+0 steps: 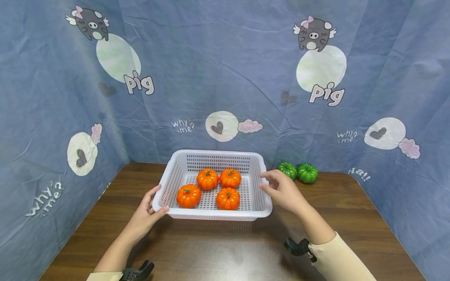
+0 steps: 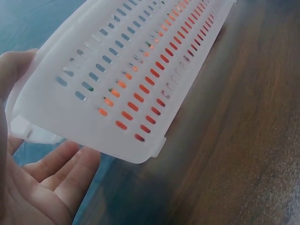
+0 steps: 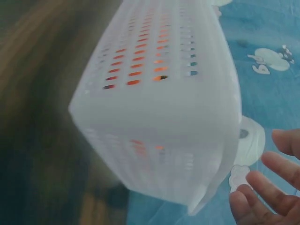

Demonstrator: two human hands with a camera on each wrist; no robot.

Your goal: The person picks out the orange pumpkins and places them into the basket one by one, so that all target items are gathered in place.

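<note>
A white perforated plastic basket (image 1: 211,212) stands on the table with several small orange pumpkins (image 1: 228,199) inside it. My left hand (image 1: 142,216) holds its front left corner, thumb over the rim and fingers along the outer side. In the left wrist view the fingers (image 2: 77,173) reach round the end wall of the basket (image 2: 84,126). Beside the right rim is my right hand (image 1: 283,191), thumb and fingers parted and holding nothing. The right wrist view shows those fingers (image 3: 274,192) spread, apart from the basket wall (image 3: 154,112).
Two green pumpkins (image 1: 307,173) sit at the back of the wooden table (image 1: 211,249), just beyond my right hand. A blue printed cloth (image 1: 218,78) hangs behind the table and along both sides. Each wrist wears a black camera mount (image 1: 299,248).
</note>
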